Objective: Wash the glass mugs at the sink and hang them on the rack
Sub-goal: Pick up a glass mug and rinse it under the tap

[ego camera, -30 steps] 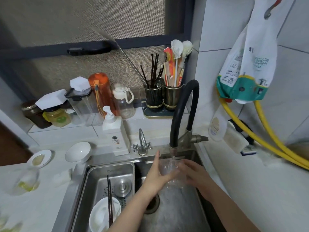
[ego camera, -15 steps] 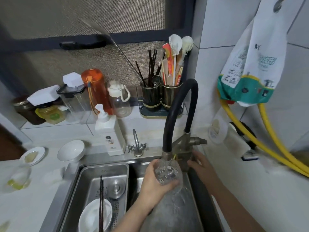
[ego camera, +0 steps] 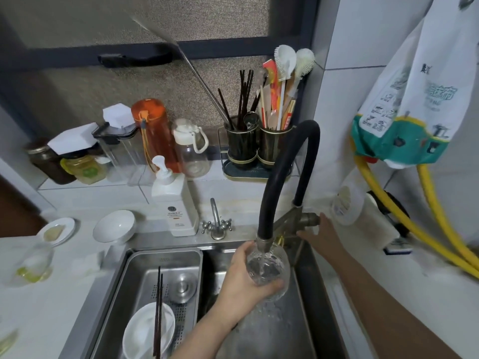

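**Q:** Rinse step, then. How do I do it well?

**Me:** Mug (ego camera: 268, 274) sits mouth-up under the spout (ego camera: 264, 243), over the sink (ego camera: 304, 257), stream running straight in. My judgement: keep the mouth centred under the stream so the water fills it rather than glancing off the rim, then tilt and swirl to clear the inside. Wet glass will be slippery, so grip firm and low.

**Q:** Left hand?

**Me:** Left hand (ego camera: 243, 286) wraps the mug from its left side, fingers curled round the lower body, thumb up near the rim. Forearm comes up from the bottom edge, angled right toward the spout. Handle not visible from here; cannot say where it points.

**Q:** Right hand?

**Me:** Right hand (ego camera: 321, 235) is at the tap lever (ego camera: 308, 220), beside the base of the black hose (ego camera: 285, 161). Thumb touches the lever's end, fingers reach out beneath it toward the tap body; it closes round nothing. Arm reaches in from the lower right across the sink's edge. Best guess: it is there to set the flow. A gentler stream would mean less splash.

**Q:** Rack?

**Me:** Not in view. Hanging not yet done.
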Demonstrator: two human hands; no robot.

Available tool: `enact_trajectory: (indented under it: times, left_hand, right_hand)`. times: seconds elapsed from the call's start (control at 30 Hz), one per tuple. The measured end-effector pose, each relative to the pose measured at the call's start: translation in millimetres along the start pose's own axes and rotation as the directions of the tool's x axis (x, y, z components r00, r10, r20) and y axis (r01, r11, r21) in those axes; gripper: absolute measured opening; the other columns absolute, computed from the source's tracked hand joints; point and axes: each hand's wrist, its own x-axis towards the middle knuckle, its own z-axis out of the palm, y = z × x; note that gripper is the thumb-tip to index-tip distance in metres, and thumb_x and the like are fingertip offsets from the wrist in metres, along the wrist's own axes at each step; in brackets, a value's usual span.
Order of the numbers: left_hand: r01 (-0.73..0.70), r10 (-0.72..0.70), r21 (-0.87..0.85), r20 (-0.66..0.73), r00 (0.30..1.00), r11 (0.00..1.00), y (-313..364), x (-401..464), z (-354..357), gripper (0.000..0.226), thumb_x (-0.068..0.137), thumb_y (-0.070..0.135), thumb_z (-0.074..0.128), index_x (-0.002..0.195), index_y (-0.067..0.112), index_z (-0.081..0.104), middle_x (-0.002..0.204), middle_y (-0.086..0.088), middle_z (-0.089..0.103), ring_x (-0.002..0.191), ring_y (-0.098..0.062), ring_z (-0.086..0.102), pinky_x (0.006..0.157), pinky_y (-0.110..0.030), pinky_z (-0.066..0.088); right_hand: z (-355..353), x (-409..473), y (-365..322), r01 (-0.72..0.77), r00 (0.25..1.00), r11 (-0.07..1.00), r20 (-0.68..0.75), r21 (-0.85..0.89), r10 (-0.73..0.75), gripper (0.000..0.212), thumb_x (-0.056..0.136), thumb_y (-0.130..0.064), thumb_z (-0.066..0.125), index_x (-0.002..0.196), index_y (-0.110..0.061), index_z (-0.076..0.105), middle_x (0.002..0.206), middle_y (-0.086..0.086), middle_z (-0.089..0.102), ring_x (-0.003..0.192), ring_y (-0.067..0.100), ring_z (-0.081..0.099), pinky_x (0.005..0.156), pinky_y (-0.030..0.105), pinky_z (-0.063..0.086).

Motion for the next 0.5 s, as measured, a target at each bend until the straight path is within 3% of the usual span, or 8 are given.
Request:
enact_trajectory:
  times: [0.07, 0.13, 0.23, 0.3, 0.4, 0.5]
  left_hand:
    - [0.010, -0.010, 0.003, 0.010, 1.000, 1.000, -0.9, -1.9, -1.6, 0.082, 0.049, 0.043, 0.088, 0.114, 0.049, 0.038, 0.126, 0.018, 0.051, 0.115, 0.008, 0.050, 0.094, -0.011, 0.038]
    - [0.012, -0.012, 0.002, 0.016, 1.000, 1.000, -1.6, -4.1, -4.5, 0.078, 0.054, 0.033, 0.091, 0.112, 0.045, 0.040, 0.123, 0.019, 0.051, 0.110, 0.016, 0.048, 0.087, -0.002, 0.036]
    - [0.022, -0.022, -0.014, 0.021, 1.000, 1.000, -3.4, -5.6, -10.9, 0.076, 0.061, 0.019, 0.090, 0.116, 0.036, 0.040, 0.118, 0.022, 0.049, 0.099, 0.030, 0.044, 0.077, 0.007, 0.033]
    - [0.030, -0.030, -0.008, 0.031, 0.999, 1.000, -2.8, -6.9, -16.0, 0.078, 0.062, 0.019, 0.089, 0.119, 0.033, 0.039, 0.117, 0.020, 0.050, 0.098, 0.030, 0.044, 0.077, 0.007, 0.034]
    - [0.038, -0.039, 0.019, 0.040, 0.998, 0.999, -3.6, -10.7, -22.1, 0.077, 0.060, 0.021, 0.090, 0.116, 0.035, 0.040, 0.114, 0.021, 0.052, 0.098, 0.029, 0.045, 0.078, 0.005, 0.035]
    - [0.061, -0.062, 0.029, 0.042, 0.997, 0.998, -3.4, -16.3, -26.7, 0.066, 0.055, 0.032, 0.090, 0.101, 0.041, 0.043, 0.109, 0.023, 0.053, 0.103, 0.019, 0.050, 0.078, 0.000, 0.038]
  right_hand:
    - [2.6, -11.3, -4.1, 0.058, 0.998, 0.998, -0.010, 0.001, -0.058, 0.099, 0.062, -0.052, 0.076, 0.139, -0.005, 0.035, 0.144, 0.011, 0.040, 0.132, 0.030, 0.042, 0.109, 0.044, 0.039]
    - [2.3, -26.4, -6.1, 0.104, 0.994, 0.995, -0.012, 0.007, -0.104, 0.092, 0.061, -0.049, 0.074, 0.135, -0.007, 0.040, 0.138, 0.011, 0.044, 0.125, 0.028, 0.047, 0.104, 0.044, 0.044]
    - [1.0, -73.3, -28.4, 0.244, 0.970, 0.970, -0.012, 0.023, -0.244, 0.071, 0.076, -0.030, 0.070, 0.137, -0.016, 0.037, 0.135, 0.001, 0.043, 0.126, 0.018, 0.042, 0.101, 0.033, 0.038]
    - [3.8, -107.7, -35.5, 0.283, 0.956, 0.954, 0.055, 0.102, -0.290, 0.069, 0.084, -0.019, 0.066, 0.144, -0.024, 0.031, 0.142, -0.010, 0.037, 0.132, 0.007, 0.035, 0.105, 0.027, 0.032]
    - [6.9, -154.4, -34.7, 0.293, 0.932, 0.936, 0.161, 0.194, -0.325, 0.073, 0.079, -0.043, 0.064, 0.142, -0.045, 0.028, 0.151, -0.020, 0.030, 0.138, 0.004, 0.032, 0.114, 0.037, 0.033]
    - [20.0, -194.3, -34.4, 0.382, 0.883, 0.901, 0.206, 0.207, -0.422, 0.081, 0.074, -0.049, 0.067, 0.141, -0.046, 0.023, 0.151, -0.023, 0.026, 0.140, 0.000, 0.028, 0.114, 0.021, 0.030]
